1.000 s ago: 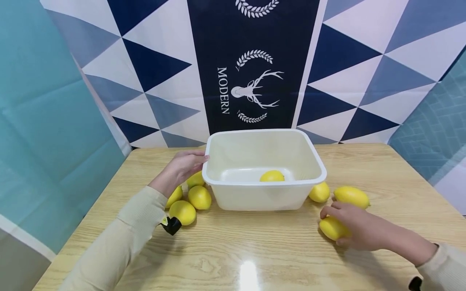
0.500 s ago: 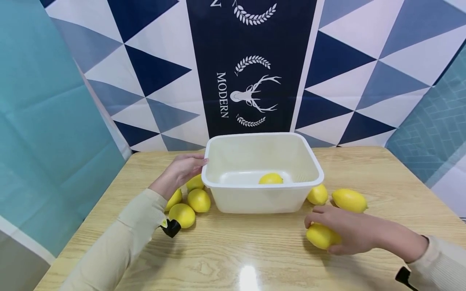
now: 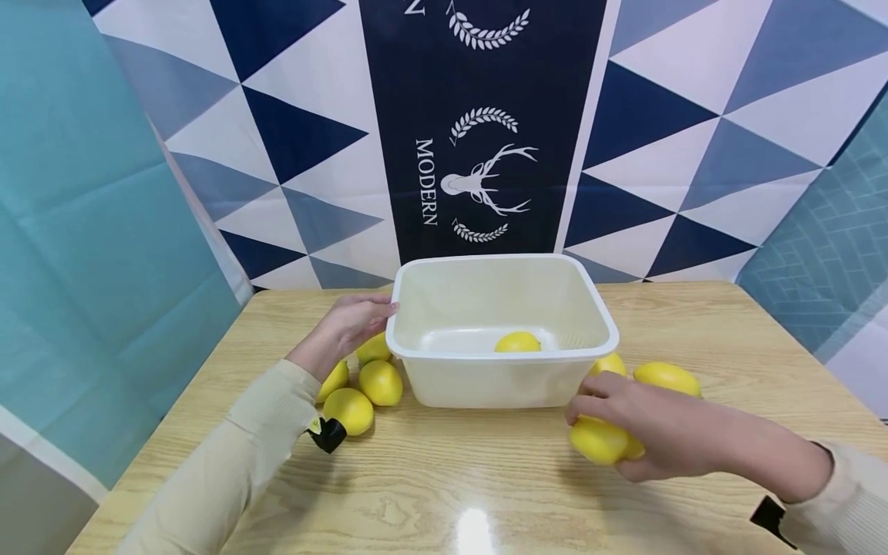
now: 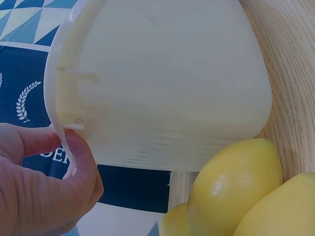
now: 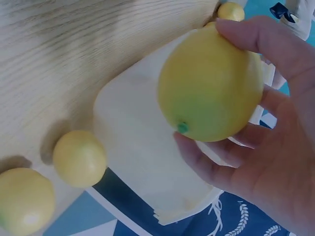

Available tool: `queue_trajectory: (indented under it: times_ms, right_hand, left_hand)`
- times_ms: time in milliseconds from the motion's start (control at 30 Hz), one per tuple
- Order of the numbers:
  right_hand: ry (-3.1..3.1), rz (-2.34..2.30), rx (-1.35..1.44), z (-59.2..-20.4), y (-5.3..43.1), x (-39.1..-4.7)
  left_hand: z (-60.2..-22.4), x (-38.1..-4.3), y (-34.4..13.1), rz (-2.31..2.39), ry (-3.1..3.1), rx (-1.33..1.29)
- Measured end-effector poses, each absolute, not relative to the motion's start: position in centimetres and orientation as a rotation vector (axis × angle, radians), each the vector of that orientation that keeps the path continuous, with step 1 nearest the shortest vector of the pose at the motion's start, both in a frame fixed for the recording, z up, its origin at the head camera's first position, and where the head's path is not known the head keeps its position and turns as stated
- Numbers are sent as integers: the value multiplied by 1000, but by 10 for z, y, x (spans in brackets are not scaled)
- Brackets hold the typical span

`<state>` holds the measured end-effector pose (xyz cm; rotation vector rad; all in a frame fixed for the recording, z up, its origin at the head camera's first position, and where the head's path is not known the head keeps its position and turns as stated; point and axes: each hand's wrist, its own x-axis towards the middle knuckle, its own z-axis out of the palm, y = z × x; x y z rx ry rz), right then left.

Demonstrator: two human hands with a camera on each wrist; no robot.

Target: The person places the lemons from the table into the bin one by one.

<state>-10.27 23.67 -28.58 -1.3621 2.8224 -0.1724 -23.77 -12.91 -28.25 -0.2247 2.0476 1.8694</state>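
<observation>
A white plastic tub (image 3: 479, 381) stands at the back middle of the table, with one lemon (image 3: 517, 342) on its floor. My left hand (image 3: 347, 324) pinches the tub's left rim between thumb and fingers, as the left wrist view shows up close. To the tub's front right, my right hand (image 3: 648, 424) grips another lemon (image 5: 211, 83), thumb on one side and curled fingers on the other. In the head view this held lemon appears just above the wood, partly covered by the fingers.
Several lemons (image 3: 348, 411) cluster left of the tub, partly behind the left forearm. Two more, a lemon (image 3: 610, 364) by the tub's right side and a lemon (image 3: 667, 378) farther right, lie beyond the right hand. A patterned cloth (image 3: 298, 154) hangs behind the wooden table (image 3: 416, 478).
My right hand has moved left toward the tub, carrying its lemon and lifting it slightly. The left hand keeps its pinch on the rim. The head view has tilted a little.
</observation>
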Motion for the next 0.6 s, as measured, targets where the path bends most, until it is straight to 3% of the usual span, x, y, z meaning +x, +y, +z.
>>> queue_trajectory:
  times_ms: [600]
  right_hand:
    - [2980, -56, -1517, -263, 217, -100]
  left_hand:
    - [-283, -238, -127, 1858, 2073, -255]
